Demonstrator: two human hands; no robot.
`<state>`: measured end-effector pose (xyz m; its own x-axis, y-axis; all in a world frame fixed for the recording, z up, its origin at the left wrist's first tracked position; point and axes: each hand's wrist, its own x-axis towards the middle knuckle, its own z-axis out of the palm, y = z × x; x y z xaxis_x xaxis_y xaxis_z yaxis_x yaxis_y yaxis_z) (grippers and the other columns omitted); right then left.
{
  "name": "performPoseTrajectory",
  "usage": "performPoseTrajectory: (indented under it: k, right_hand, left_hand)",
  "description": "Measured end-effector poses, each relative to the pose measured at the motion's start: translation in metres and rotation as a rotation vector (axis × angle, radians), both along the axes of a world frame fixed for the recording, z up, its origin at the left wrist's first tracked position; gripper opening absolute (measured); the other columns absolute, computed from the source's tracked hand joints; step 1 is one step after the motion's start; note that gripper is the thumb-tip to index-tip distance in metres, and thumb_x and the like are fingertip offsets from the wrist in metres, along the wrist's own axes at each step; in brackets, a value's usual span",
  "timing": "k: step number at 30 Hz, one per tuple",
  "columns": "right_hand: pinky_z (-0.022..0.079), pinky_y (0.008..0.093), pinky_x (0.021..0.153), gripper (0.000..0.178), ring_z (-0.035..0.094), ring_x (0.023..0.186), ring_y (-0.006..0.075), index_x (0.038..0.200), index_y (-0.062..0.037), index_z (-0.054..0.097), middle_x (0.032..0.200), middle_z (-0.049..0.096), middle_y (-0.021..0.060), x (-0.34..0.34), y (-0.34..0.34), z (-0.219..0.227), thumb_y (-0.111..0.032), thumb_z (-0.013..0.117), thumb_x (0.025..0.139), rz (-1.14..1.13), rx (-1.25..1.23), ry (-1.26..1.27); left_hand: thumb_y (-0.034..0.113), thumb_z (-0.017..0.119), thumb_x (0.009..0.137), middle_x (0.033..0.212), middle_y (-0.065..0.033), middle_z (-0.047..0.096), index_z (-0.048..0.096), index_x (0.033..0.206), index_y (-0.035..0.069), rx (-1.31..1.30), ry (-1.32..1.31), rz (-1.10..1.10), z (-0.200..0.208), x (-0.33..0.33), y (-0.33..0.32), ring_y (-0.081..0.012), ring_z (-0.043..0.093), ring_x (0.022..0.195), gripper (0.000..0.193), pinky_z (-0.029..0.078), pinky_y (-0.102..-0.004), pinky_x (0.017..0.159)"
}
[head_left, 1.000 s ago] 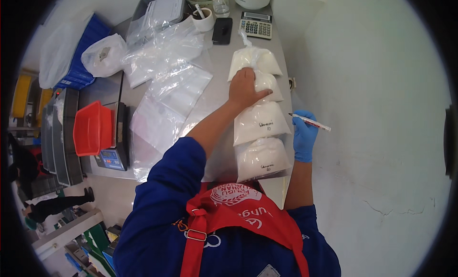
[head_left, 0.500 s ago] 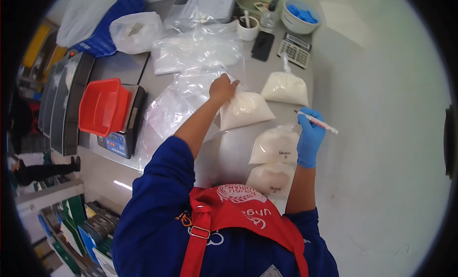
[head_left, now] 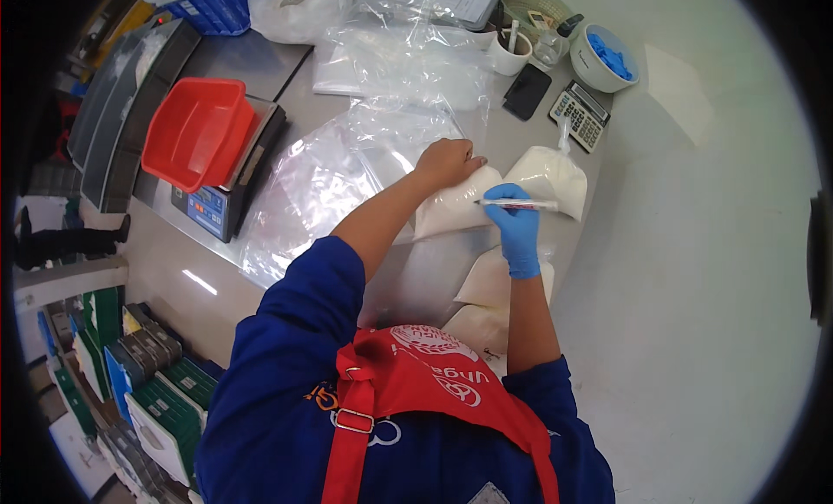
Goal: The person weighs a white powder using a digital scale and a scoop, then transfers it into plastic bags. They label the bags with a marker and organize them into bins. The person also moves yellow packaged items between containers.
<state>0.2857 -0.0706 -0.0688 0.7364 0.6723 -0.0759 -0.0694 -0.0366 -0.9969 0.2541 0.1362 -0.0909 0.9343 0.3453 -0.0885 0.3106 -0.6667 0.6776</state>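
My bare left hand [head_left: 447, 163] is closed at the gathered top of a clear plastic bag of white powder [head_left: 444, 211]; its fingertips are partly hidden. In a blue glove, my right hand [head_left: 514, 226] grips a white marker pen [head_left: 536, 206]. The pen's dark tip points left, at the right side of that bag; whether it touches cannot be told. Just beyond the glove lies a second filled bag [head_left: 551, 176] with a twisted neck. Nearer to me are two more filled bags, one [head_left: 482, 280] partly behind my right wrist, the other [head_left: 479, 325] closest to my apron.
Flat clear plastic bags [head_left: 321, 179] cover the table's middle. Left stands a scale [head_left: 213, 211] bearing a red tray [head_left: 195, 131]. At the back are a phone [head_left: 527, 92], a calculator [head_left: 580, 115], a cup of pens [head_left: 509, 57] and a white bowl [head_left: 599, 70] with blue gloves.
My right hand has brought the marker leftward, from beside the bags to the bag under my left hand. The left hand stays at that bag's top. The whole view has shifted.
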Motion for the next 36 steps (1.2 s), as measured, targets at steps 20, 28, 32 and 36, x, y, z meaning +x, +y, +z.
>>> performPoseTrajectory:
  k: [20, 28, 32, 36]
  right_hand:
    - [0.043, 0.0224, 0.07, 0.009, 0.051, 0.076, 0.0059, 0.089, -0.0037, 0.065, 0.085, 0.059, -0.0007, 0.005, 0.016, -0.008, 0.001, 0.064, 0.081, 0.066, -0.082, -0.267]
    - [0.04, 0.0213, 0.063, 0.009, 0.048, 0.07, 0.004, 0.087, -0.0036, 0.064, 0.081, 0.058, -0.0014, 0.005, 0.015, -0.002, 0.003, 0.062, 0.081, 0.079, -0.064, -0.309]
    - [0.041, 0.0208, 0.061, 0.01, 0.048, 0.068, 0.0035, 0.088, -0.0035, 0.062, 0.08, 0.057, -0.0016, 0.008, 0.013, -0.014, 0.004, 0.06, 0.081, 0.035, -0.028, -0.218]
    - [0.042, 0.0227, 0.061, 0.009, 0.049, 0.066, 0.0054, 0.083, -0.0052, 0.063, 0.078, 0.058, -0.0008, 0.009, 0.01, -0.019, 0.002, 0.062, 0.079, 0.002, 0.004, -0.167]
  left_hand:
    - [0.051, 0.068, 0.085, 0.073, -0.0164, 0.065, 0.058, 0.071, 0.006, -0.015, -0.029, 0.095, -0.008, 0.001, 0.002, -0.0357, 0.064, 0.075, 0.048, 0.049, -0.0457, 0.069]
    - [0.051, 0.067, 0.085, 0.073, -0.0164, 0.067, 0.059, 0.071, 0.006, 0.002, -0.02, 0.1, -0.008, 0.001, 0.001, -0.0362, 0.066, 0.075, 0.047, 0.05, -0.0463, 0.069]
    - [0.05, 0.068, 0.086, 0.071, -0.017, 0.064, 0.057, 0.072, 0.005, -0.014, -0.029, 0.1, -0.006, 0.001, 0.0, -0.0353, 0.063, 0.072, 0.049, 0.048, -0.0451, 0.067]
    - [0.05, 0.069, 0.086, 0.07, -0.0171, 0.062, 0.056, 0.072, 0.004, -0.033, -0.014, 0.104, -0.002, 0.0, -0.001, -0.0347, 0.061, 0.07, 0.05, 0.047, -0.0444, 0.066]
